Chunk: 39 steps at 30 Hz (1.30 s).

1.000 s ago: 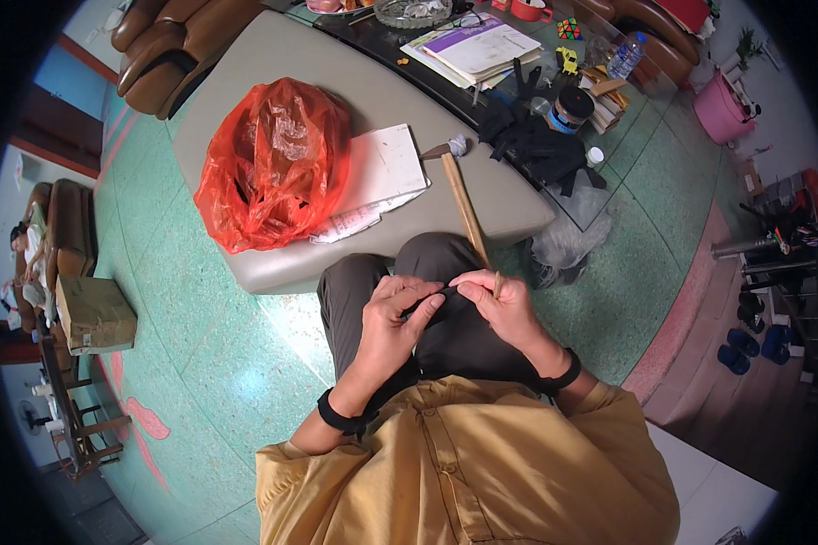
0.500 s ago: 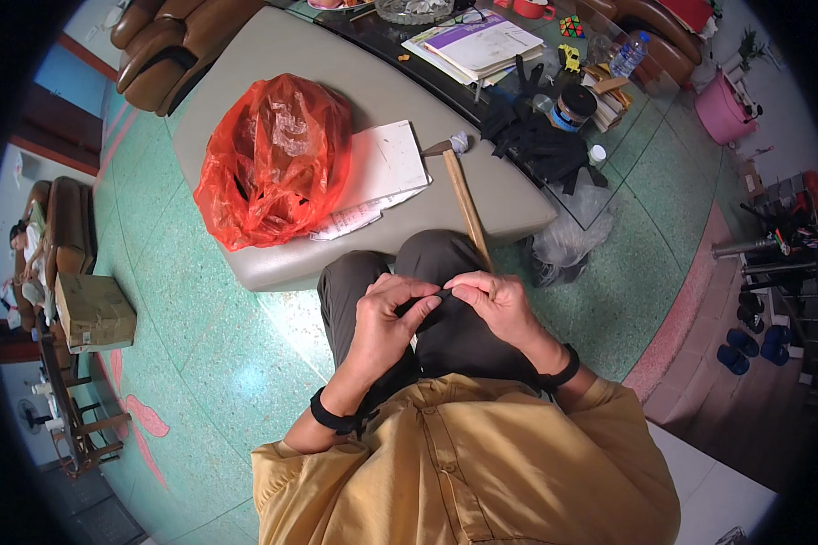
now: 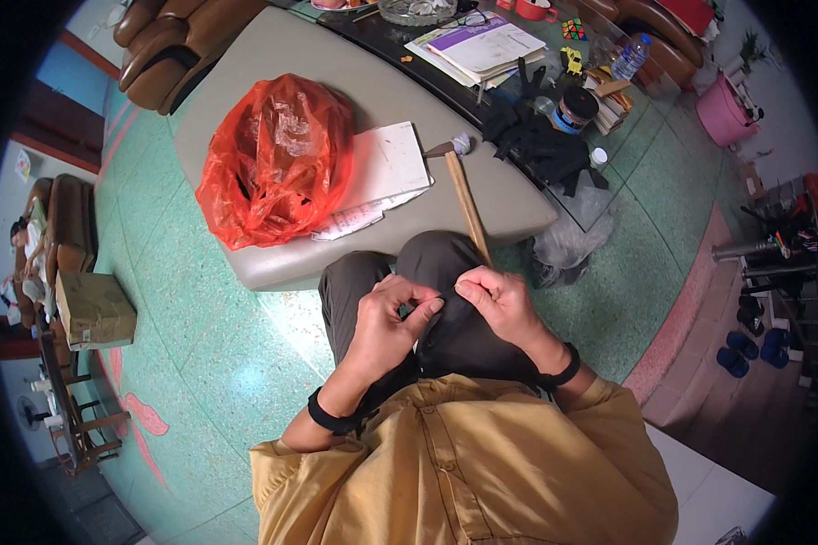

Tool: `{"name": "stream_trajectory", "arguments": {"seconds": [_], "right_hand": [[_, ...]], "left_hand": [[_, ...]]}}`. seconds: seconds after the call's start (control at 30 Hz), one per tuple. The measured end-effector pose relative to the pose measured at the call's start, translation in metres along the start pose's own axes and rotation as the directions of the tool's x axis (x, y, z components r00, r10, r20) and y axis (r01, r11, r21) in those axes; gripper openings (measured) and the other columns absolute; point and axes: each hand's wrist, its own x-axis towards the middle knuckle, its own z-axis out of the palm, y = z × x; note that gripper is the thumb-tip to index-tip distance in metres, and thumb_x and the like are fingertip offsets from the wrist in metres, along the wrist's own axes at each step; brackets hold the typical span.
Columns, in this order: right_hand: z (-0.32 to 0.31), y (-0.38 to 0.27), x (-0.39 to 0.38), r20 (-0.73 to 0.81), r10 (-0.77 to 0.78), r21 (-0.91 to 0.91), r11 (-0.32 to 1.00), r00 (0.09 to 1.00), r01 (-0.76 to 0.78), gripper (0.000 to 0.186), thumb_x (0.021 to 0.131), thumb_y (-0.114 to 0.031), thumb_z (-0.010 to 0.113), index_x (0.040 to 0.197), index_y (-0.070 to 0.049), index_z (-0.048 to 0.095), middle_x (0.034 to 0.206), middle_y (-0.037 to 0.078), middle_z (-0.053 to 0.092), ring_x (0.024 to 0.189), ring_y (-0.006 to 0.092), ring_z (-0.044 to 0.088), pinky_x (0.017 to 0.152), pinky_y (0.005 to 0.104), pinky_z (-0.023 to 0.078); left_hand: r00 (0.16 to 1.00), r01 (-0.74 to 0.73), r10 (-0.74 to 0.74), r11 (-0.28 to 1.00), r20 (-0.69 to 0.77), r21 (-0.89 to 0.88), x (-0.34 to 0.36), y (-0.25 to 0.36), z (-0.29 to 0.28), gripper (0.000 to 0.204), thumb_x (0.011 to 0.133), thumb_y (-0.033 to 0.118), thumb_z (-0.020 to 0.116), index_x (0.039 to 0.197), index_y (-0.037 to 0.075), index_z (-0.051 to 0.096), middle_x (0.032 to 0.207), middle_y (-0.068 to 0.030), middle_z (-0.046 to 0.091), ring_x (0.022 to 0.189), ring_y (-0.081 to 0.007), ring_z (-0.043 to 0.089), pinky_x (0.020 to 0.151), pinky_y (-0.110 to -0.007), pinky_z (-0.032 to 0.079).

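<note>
Over my lap, my left hand [image 3: 386, 322] pinches thumb and forefinger together. Just to its right, my right hand [image 3: 502, 304] is also in a pinch, a small gap apart from the left. Whatever sits between the fingertips is too small to make out. Beyond my knees a grey padded bench [image 3: 245, 64] carries a crumpled red plastic bag [image 3: 282, 163], partly over a white board [image 3: 391, 159] and some papers [image 3: 350, 221]. A wooden stick [image 3: 466, 204] leans on the bench edge by my right knee, beside a dark flat piece with a pale wrapped end [image 3: 462, 143].
A dark glass-topped table [image 3: 373, 34] beyond the bench holds books [image 3: 486, 45], a jar [image 3: 574, 111], a water bottle [image 3: 629, 56] and black cloth [image 3: 541, 141]. Clear plastic bags [image 3: 568, 236] hang at its corner. A cardboard box [image 3: 97, 311] stands on the floor at left.
My hands have drawn apart: the right fingertips, close against the left ones before, have moved slightly right. The left hand stays nearly in place, both still pinched.
</note>
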Motion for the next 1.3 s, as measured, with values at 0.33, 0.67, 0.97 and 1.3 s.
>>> {"name": "stream_trajectory", "arguments": {"seconds": [0.33, 0.67, 0.97, 1.3], "right_hand": [[-0.006, -0.002, 0.007, 0.084, -0.055, 0.137, 0.990, 0.995, 0.044, 0.011, 0.076, -0.002, 0.066, 0.086, -0.001, 0.063, 0.080, 0.008, 0.065, 0.070, 0.0144, 0.062, 0.061, 0.0242, 0.048], [-0.004, -0.001, 0.009, 0.104, -0.145, 0.075, 0.988, 0.984, 0.138, 0.013, 0.074, -0.001, 0.067, 0.086, -0.002, 0.064, 0.081, 0.008, 0.066, 0.071, 0.0177, 0.063, 0.062, 0.0257, 0.049], [-0.002, -0.014, 0.006, 0.127, -0.005, 0.037, 0.999, 0.992, 0.001, 0.007, 0.077, -0.004, 0.065, 0.084, -0.003, 0.063, 0.075, 0.007, 0.063, 0.062, 0.0158, 0.059, 0.054, 0.0245, 0.044], [-0.003, -0.001, 0.011, 0.114, -0.205, 0.048, 0.979, 0.972, 0.200, 0.012, 0.073, -0.001, 0.068, 0.083, -0.001, 0.063, 0.077, 0.009, 0.064, 0.068, 0.0198, 0.061, 0.060, 0.0273, 0.048]], "left_hand": [[0.989, -0.145, 0.142, 0.988, -0.045, -0.060, -0.007, -0.004, -0.004, 0.015, 0.074, 0.006, 0.069, 0.089, 0.003, 0.067, 0.083, -0.0068, 0.062, 0.080, -0.0194, 0.054, 0.074, -0.029, 0.042], [0.983, -0.172, 0.174, 0.985, -0.067, 0.022, -0.006, -0.007, -0.009, 0.015, 0.071, 0.007, 0.071, 0.085, 0.005, 0.067, 0.080, -0.0051, 0.063, 0.076, -0.0201, 0.055, 0.072, -0.029, 0.040], [0.978, -0.200, 0.208, 0.966, -0.030, 0.165, -0.005, -0.004, -0.010, 0.012, 0.071, 0.005, 0.070, 0.081, 0.003, 0.064, 0.078, -0.0077, 0.062, 0.074, -0.0225, 0.054, 0.071, -0.030, 0.042], [0.994, -0.114, 0.114, 0.990, -0.005, -0.079, -0.011, -0.008, -0.017, 0.019, 0.072, 0.008, 0.071, 0.090, 0.003, 0.066, 0.084, -0.0076, 0.064, 0.080, -0.0213, 0.056, 0.076, -0.030, 0.043]]}}
